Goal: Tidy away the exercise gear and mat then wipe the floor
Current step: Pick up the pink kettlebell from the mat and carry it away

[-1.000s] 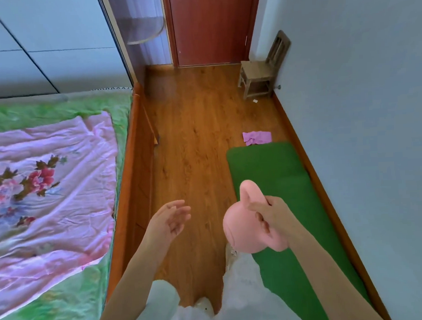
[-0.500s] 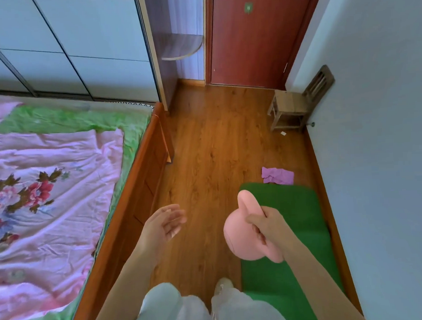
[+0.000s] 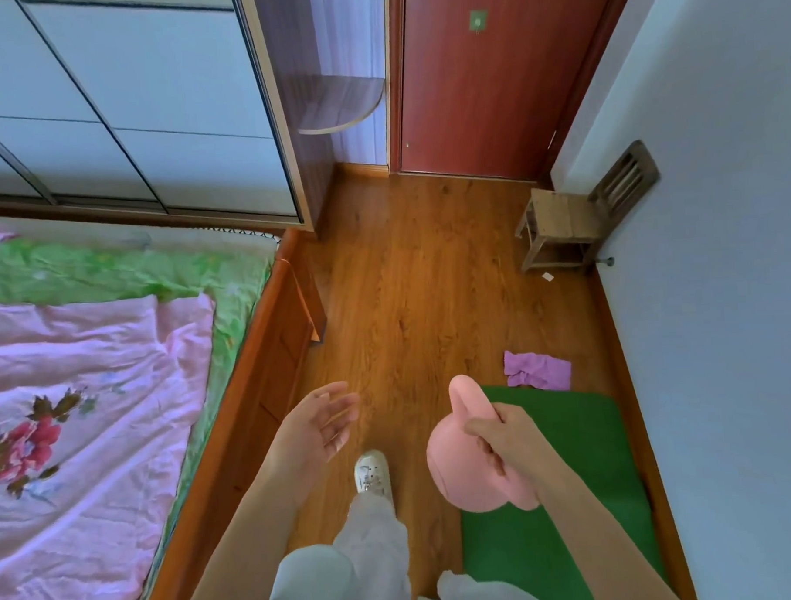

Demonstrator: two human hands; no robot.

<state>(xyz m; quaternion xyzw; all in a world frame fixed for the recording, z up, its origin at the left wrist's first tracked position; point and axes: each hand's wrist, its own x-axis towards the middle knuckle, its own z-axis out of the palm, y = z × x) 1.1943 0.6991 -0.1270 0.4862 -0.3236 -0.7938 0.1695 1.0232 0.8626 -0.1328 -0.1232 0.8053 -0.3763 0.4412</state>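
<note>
Right hand (image 3: pixel 499 436) curled round the handle of a pink kettlebell (image 3: pixel 471 471), held above the near left edge of the green mat (image 3: pixel 573 473). Left hand (image 3: pixel 319 423) spread, palm up, holding nothing. Purple cloth (image 3: pixel 538 369), perhaps touching the mat's far edge. Small wooden chair (image 3: pixel 562 226) far right.

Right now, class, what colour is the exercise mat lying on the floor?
Plain dark green; the exercise mat shows in the head view, the only one.
</note>
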